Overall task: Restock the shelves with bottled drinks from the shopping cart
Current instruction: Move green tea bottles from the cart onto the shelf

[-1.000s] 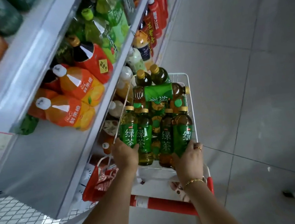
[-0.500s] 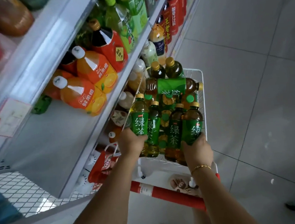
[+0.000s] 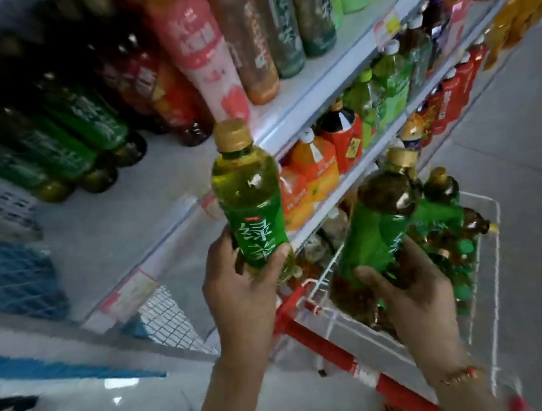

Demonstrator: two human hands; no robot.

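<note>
Far left, 9 to 10 o'clock: a row of green-label bottles [image 3: 85, 125] stands at the back of the middle shelf [image 3: 123, 222]. The view is smeared there and I cannot read the labels. Bare shelf board shows in front of the row.

Centre: my left hand [image 3: 239, 296] grips a green tea bottle [image 3: 249, 201], fingers and thumb curled round its lower half. The bottle is near upright, gold cap at 12 o'clock, pale yellow-green liquid above the label. It is in the air in front of the shelf edge, touching nothing but my hand.

At 2 o'clock from it, on the shelf below: orange juice bottles [image 3: 313, 173].

Right of centre: my right hand [image 3: 418, 293] cups a second tea bottle [image 3: 376, 227] from beneath, fingers curled round its lower part. This one leans, cap toward 1 o'clock. It is blurred and its liquid looks darker. It hangs over the shopping cart [image 3: 490, 248]. There is a thin bracelet [image 3: 458, 378] on that wrist.

At 4 o'clock: the cart is white wire with a red handle [image 3: 329, 344]. More tea bottles [image 3: 447, 219] lie piled inside, behind the one in my right hand.

Far right, 3 o'clock: grey tiled floor [image 3: 522, 109].
</note>
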